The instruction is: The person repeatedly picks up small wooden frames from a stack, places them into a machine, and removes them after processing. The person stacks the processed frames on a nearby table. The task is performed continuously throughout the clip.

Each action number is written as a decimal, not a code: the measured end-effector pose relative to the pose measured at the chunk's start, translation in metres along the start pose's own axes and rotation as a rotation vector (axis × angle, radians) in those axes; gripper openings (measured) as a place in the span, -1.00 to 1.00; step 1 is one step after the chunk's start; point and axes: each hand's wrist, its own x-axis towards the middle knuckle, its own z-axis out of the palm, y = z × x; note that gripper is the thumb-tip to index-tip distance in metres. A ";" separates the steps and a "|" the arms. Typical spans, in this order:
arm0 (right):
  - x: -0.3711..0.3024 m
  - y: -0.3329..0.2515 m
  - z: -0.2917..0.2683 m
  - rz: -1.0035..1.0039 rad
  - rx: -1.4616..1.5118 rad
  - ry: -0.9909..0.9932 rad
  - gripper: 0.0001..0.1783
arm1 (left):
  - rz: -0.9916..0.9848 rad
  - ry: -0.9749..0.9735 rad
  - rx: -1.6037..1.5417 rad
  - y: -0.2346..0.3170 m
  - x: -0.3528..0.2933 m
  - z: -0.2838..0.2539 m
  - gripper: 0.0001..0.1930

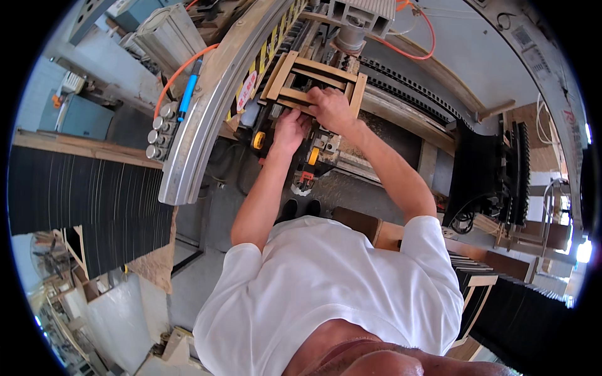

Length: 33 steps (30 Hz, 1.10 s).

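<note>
A small pale wooden frame (283, 76) with dark inner strips lies on the machine bed in front of me. My right hand (332, 111) has its fingers bent over the frame's near rail, close to the middle. Just left of it and lower, my left hand (292, 130) is curled at the underside of the same rail; its fingertips are partly hidden there. Below the hands are two clamp-like fixtures, each with a yellow round part (313, 155). A metal cylinder (350, 39) of the machine hangs above the frame's far side.
A long metal beam (216, 106) with a striped warning strip runs along the left, bearing pneumatic fittings (160, 133) and a blue tube (187, 98). Stacks of dark frames stand left (81, 185) and right (520, 319). A black cable chain (522, 169) hangs at right.
</note>
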 end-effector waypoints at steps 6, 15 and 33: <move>0.036 0.049 0.021 -0.008 -0.033 0.025 -0.73 | 0.039 0.038 0.135 0.011 -0.085 -0.008 -0.64; 0.086 0.059 0.040 -0.026 -0.333 -0.114 -0.69 | 0.109 0.167 0.192 0.042 -0.239 -0.046 -0.64; 0.196 0.142 0.060 0.172 -0.669 -0.198 -0.76 | 0.096 0.332 0.186 0.107 -0.279 -0.135 -0.68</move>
